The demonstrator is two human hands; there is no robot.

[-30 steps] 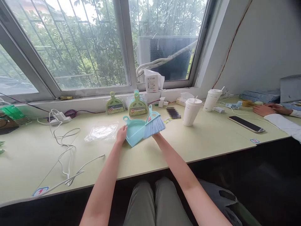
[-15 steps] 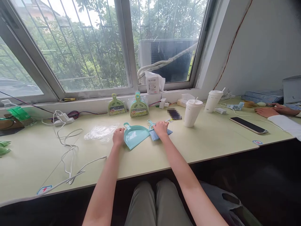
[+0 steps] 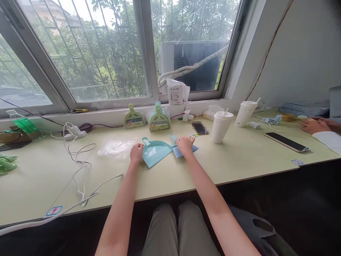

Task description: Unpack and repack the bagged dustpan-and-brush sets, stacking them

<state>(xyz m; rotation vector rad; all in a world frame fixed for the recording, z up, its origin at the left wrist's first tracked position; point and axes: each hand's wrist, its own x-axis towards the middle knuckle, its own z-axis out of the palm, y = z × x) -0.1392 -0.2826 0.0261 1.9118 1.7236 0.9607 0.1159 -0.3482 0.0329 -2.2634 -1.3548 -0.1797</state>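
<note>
A light-blue dustpan (image 3: 157, 151) lies flat on the table in front of me, its looped handle pointing away. My left hand (image 3: 136, 153) is at its left edge, fingers curled in against the rim. Just to the right is a small hand brush (image 3: 178, 152) with blue bristles, its handle also pointing away. Over the brush head sits my right hand (image 3: 185, 145), fingers bent around it and hiding part of it. The dustpan's right corner comes close to the brush. Crumpled clear plastic wrapping (image 3: 116, 147) lies left of my left hand.
Green packaged dustpan sets (image 3: 159, 121) stand against the sill. White cups with straws (image 3: 221, 128) and a phone (image 3: 287, 142) are to the right, where another person's hands (image 3: 317, 125) rest. White cables (image 3: 82, 167) trail across the left side.
The view has shifted slightly, so everything sits a little farther right. Both hands keep their places at the dustpan and brush. The other person's hands at the far right have drawn closer together.
</note>
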